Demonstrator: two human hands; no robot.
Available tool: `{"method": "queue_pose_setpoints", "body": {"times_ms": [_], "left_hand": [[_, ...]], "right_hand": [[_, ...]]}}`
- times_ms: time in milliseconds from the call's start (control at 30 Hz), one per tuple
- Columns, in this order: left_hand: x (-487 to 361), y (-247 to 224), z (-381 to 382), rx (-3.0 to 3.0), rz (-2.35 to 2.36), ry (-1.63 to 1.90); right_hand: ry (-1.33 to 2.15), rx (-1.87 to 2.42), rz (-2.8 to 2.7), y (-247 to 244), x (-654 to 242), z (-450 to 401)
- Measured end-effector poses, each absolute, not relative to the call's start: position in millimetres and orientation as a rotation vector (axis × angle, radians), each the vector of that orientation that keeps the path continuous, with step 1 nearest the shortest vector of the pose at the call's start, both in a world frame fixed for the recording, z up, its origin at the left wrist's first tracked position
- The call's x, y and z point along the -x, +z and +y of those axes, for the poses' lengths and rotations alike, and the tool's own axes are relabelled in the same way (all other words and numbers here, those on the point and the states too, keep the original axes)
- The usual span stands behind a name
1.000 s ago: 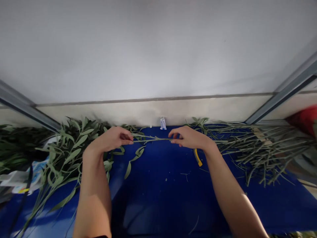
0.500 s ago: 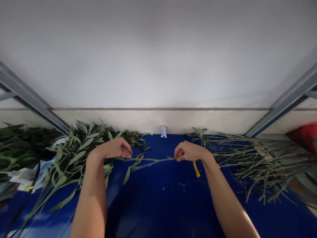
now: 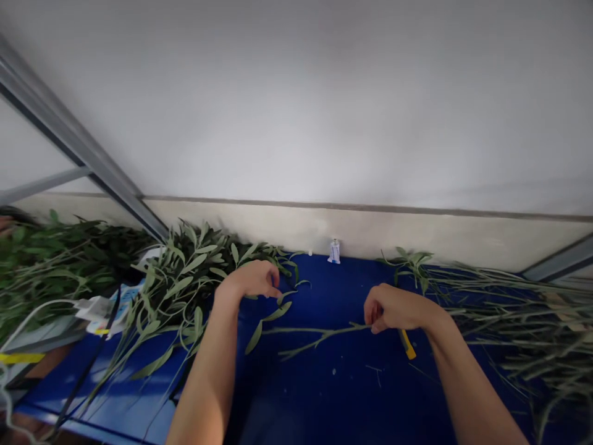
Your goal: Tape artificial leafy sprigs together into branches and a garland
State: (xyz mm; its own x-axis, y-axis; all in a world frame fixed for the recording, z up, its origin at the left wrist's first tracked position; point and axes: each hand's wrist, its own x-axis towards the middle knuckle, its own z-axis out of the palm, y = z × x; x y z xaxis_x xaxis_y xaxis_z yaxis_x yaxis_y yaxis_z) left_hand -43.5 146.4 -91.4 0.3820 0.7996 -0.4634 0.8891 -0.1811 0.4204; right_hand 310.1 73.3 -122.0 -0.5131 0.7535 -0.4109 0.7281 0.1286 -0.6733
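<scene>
Over the blue table [image 3: 352, 395], my right hand [image 3: 393, 307] pinches the end of a bare forked green stem [image 3: 324, 334], whose branches point left. My left hand [image 3: 254, 279] has its fingers closed on a thin leafy sprig [image 3: 273, 313] that hangs below them. A gap separates this sprig from my left fingertips to the stem's fork. Beside my left hand lies a heap of leafy branches [image 3: 189, 266]. A yellow-handled tool [image 3: 407, 344] lies partly hidden below my right wrist.
Bare stems [image 3: 504, 309] are piled at the right, with a small leafy sprig [image 3: 412, 262] behind. A small white tube [image 3: 334, 251] stands by the wall. A power strip [image 3: 123, 306] with cables lies left, near darker foliage [image 3: 69, 253].
The camera view has turned left, so the scene sits further right. The leafy sprig at my left hand is now apart from the forked stem, which stays in my right hand.
</scene>
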Motion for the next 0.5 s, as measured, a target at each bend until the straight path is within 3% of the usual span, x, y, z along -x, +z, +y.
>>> {"method": "queue_pose_setpoints", "body": {"times_ms": [267, 433, 500], "left_hand": [[24.6, -121.1, 148.9, -2.022, 1.492, -0.32], [44.5, -111.3, 152.2, -2.033, 1.528, -0.241], [53.4, -108.3, 151.7, -2.024, 1.536, -0.181]], "right_hand": [[1.278, 1.596, -2.367, -133.6, -283.1, 75.4], [0.988, 1.6, -2.273, -116.6, -269.8, 48.8], [1.161, 1.528, -2.109, -99.0, -255.0, 6.2]]}}
